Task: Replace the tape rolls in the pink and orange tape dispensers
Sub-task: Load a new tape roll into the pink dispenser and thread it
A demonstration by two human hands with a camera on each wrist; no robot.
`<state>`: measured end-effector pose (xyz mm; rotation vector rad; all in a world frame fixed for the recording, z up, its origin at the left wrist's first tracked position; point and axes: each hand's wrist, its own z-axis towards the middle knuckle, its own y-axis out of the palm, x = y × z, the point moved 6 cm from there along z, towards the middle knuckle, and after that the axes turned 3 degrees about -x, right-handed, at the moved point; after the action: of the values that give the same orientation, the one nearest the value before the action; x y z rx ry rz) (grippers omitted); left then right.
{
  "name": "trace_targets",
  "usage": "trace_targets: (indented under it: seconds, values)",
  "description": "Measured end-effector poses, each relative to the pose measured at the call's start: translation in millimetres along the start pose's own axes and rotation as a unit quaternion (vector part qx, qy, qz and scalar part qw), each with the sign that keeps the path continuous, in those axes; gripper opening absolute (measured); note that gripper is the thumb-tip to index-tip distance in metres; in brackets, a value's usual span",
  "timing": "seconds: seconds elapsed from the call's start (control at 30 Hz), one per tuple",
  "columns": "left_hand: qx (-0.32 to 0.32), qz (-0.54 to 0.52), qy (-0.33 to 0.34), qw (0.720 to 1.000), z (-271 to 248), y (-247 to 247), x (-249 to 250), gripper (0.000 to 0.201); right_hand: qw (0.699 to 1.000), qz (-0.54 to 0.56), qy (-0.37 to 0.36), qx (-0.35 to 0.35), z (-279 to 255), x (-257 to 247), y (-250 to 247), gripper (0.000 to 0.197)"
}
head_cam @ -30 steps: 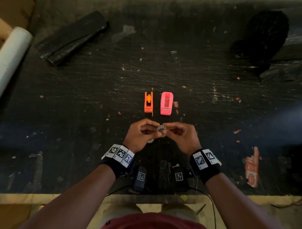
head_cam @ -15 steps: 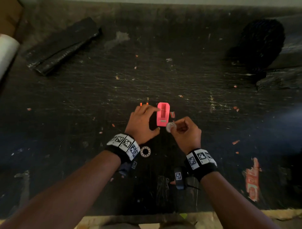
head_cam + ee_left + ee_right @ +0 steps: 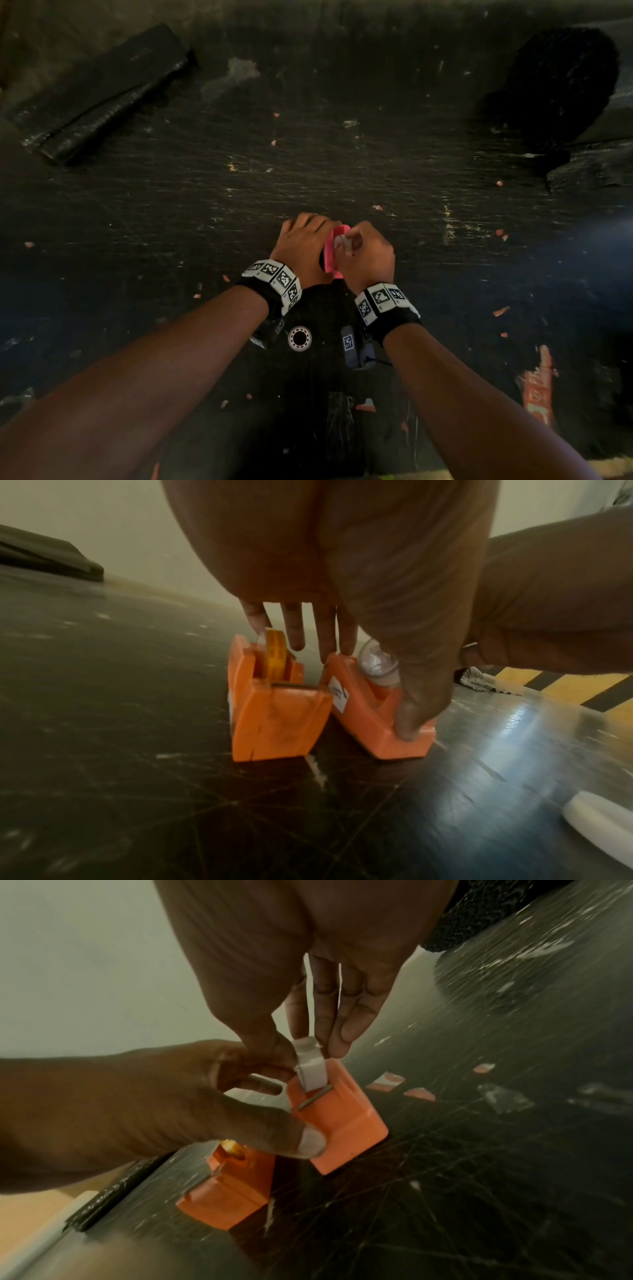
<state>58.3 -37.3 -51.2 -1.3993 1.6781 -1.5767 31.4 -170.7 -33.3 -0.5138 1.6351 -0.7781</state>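
My left hand [image 3: 305, 246] grips the pink dispenser [image 3: 331, 255] and holds it tipped on the black table, thumb [image 3: 416, 710] on its near end and fingers on its far end. My right hand [image 3: 368, 253] pinches a clear tape roll [image 3: 310, 1069] and holds it in the top slot of the pink dispenser [image 3: 339, 1118]. The orange dispenser [image 3: 277, 712] stands right beside it on the left, with a yellow roll [image 3: 276, 656] inside. In the head view my left hand hides the orange dispenser.
Another tape roll [image 3: 299, 338] lies flat on the table [image 3: 342, 171] between my wrists. A black folded sheet [image 3: 99, 92] lies far left and a black bundle [image 3: 561, 85] far right. Red paper scraps are scattered about. A white roll [image 3: 599, 821] lies near the table's left side.
My left hand moved from beside the pink dispenser to grip and tip it. My right hand carried the clear roll forward into the dispenser's slot.
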Motion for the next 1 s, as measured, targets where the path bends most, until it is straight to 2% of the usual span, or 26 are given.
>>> trace_targets:
  seconds: [0.3,0.43,0.73,0.87,1.0]
  values:
    - [0.036,-0.007,-0.005,0.999,-3,2,1,0.106,0.997,-0.067,-0.015,-0.018,8,-9,13,0.012]
    - [0.037,-0.012,-0.008,0.999,-2,4,-1,0.107,0.994,-0.096,-0.038,-0.032,10,-16,16,0.015]
    - [0.034,-0.011,-0.005,0.999,-2,3,-1,0.106,0.993,-0.106,-0.037,-0.031,6,-12,18,0.011]
    - [0.031,-0.022,-0.006,0.999,-3,3,-1,0.105,0.991,-0.123,-0.048,-0.022,2,-14,17,0.020]
    - [0.032,-0.044,-0.011,0.998,-4,1,0,0.096,0.988,-0.139,-0.059,-0.046,-2,-10,15,0.033]
